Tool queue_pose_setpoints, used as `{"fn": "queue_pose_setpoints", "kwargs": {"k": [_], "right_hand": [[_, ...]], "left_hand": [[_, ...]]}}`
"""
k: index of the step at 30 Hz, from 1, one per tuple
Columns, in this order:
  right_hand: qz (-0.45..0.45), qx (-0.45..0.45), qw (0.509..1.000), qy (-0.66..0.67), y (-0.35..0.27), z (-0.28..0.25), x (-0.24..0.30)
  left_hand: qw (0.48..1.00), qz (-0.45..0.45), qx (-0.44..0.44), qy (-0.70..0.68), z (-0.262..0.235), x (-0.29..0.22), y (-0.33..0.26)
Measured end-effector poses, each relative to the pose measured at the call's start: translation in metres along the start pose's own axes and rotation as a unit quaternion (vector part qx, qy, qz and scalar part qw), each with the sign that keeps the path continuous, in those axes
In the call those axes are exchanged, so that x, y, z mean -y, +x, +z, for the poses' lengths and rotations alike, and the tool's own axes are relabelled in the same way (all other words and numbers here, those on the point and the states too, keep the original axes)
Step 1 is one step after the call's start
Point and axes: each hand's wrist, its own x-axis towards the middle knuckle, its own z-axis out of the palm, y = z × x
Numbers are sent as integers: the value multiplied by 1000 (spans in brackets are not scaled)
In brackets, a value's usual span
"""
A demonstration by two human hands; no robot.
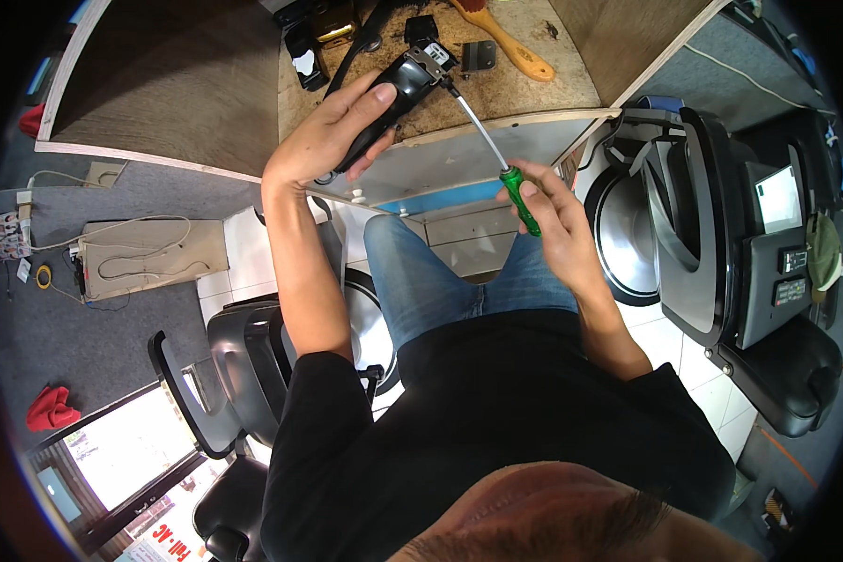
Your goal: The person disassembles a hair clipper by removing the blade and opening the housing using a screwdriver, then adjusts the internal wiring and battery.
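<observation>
My left hand (332,131) is wrapped round a black hair clipper (401,82), thumb along its upper side. Its head, with a metal plate, points up and right over the wooden shelf (534,98). In my right hand (557,220) is a screwdriver (517,192) with a green handle and a long thin metal shaft. The shaft slants up and left, and its dark tip is at the clipper's head; whether it sits in a screw is too small to tell. A small dark metal blade piece (479,56) lies on the shelf just right of the clipper.
A wooden-handled brush (515,47) lies at the shelf's right. Several black items, including a black clipper-like device (305,58), lie at its left. Wooden side panels (178,75) flank the shelf. Black barber chairs (702,234) stand to either side; a cardboard piece (150,258) with cables is left.
</observation>
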Motion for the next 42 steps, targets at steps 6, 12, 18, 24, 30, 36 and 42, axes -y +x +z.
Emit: {"fn": "queue_pose_setpoints", "kwargs": {"k": [6,12,18,24,30,36,42], "right_hand": [[-46,17,994,-97,-2,0,-6],[-118,-19,992,-37,1,8,1],[-18,10,995,-97,1,0,-6],[-36,-41,996,-70,3,-3,-10],[-16,-56,997,-49,4,3,6],[-98,-73,977,-178,31,7,41],[-282,-85,917,-269,87,28,68]], "left_hand": [[1000,6,14,5,-2,3,3],[1000,7,11,2,0,1,1],[1000,0,-4,10,-1,0,0],[1000,-12,-3,8,2,-2,5],[1000,-18,-7,12,2,-1,5],[1000,-21,-12,-4,3,-4,2],[1000,-13,-18,-19,3,-1,3]]}}
